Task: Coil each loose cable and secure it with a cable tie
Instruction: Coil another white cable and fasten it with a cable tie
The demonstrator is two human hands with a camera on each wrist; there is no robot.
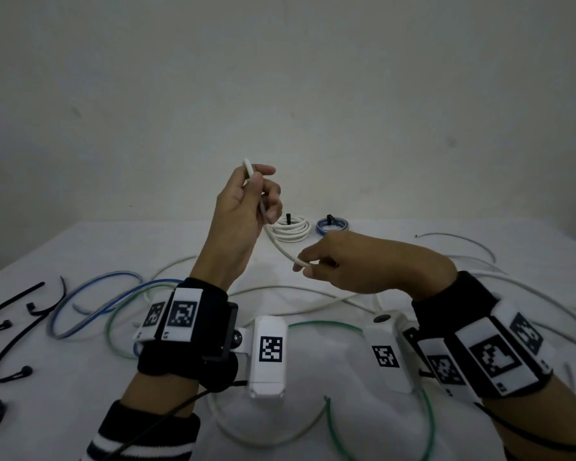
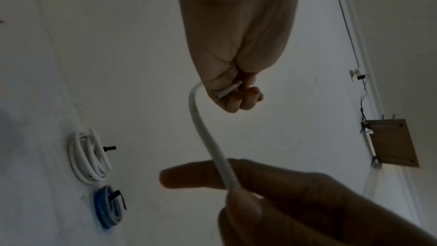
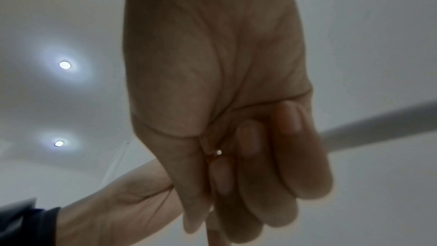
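Left hand: the left hand point(image 1: 243, 207) is raised above the table, fingers curled round the end of the white cable point(image 1: 281, 249), which pokes out above the thumb; the left wrist view shows the cut end lying across the curled fingertips point(image 2: 246, 100)
Right hand: the right hand point(image 1: 356, 261) is lower and to the right, pinching the same cable between thumb and forefinger a short way along; the other fingers are folded into the palm
White cable: it hangs in a shallow curve between the two hands, clear of the table, then runs on past the right hand (where it goes after that is hidden by the hand)
Table: a white cloth-covered table point(image 1: 313, 427) set against a plain wall
Finished coils: a white coil point(image 1: 290, 229) and a blue coil point(image 1: 332, 225) lie side by side at the far edge, just apart, each with a black tie tail sticking up
Loose cables: a blue cable point(image 1: 94, 294), a green cable point(image 1: 379, 424) and pale grey or white ones point(image 1: 512, 287) lie in open loops across the near and right part of the cloth, crossing one another
Cable ties: several black cable ties point(image 1: 10, 344) lie loose on the left side of the table, apart from the hands
Wrists: black bands with white marker blocks on both forearms; the right wrist view shows mostly palm and ceiling lamps
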